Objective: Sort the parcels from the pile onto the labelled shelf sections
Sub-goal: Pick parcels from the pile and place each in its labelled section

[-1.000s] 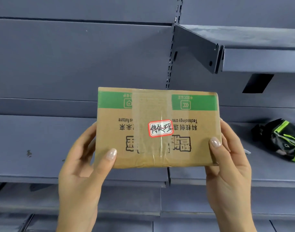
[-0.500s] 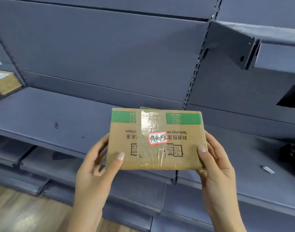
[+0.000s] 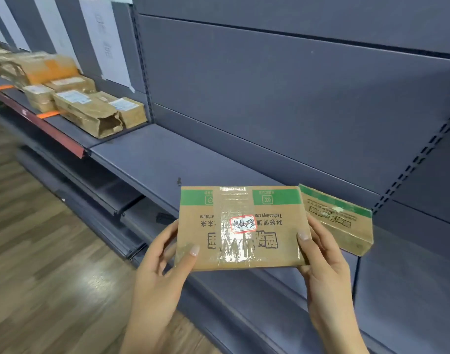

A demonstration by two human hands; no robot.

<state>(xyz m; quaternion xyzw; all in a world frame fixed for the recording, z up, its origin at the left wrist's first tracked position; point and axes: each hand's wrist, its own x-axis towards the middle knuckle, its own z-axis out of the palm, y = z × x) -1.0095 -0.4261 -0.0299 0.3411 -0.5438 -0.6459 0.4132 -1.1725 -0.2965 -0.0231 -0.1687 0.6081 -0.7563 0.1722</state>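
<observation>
I hold a flat brown cardboard parcel (image 3: 240, 227) with a green band, clear tape and a red-bordered handwritten label, face up in front of a grey shelf (image 3: 152, 152). My left hand (image 3: 165, 261) grips its left edge, thumb on top. My right hand (image 3: 321, 261) grips its right edge, thumb on the face. A second matching parcel (image 3: 339, 219) sits on the shelf just behind and right of the held one. Several brown parcels (image 3: 91, 111) lie on the shelf section at the far left.
Grey metal shelving with a slotted upright (image 3: 413, 162) fills the right and back. White paper sheets (image 3: 109, 39) hang on the back panel above the left section. A red price rail (image 3: 45, 126) edges that shelf. Wood floor (image 3: 40, 251) lies at the lower left.
My view has swung left along the shelving; the far-left parcels and paper sheets have come into sight. The parcel stays in both hands, lower in view. A second parcel now shows behind it.
</observation>
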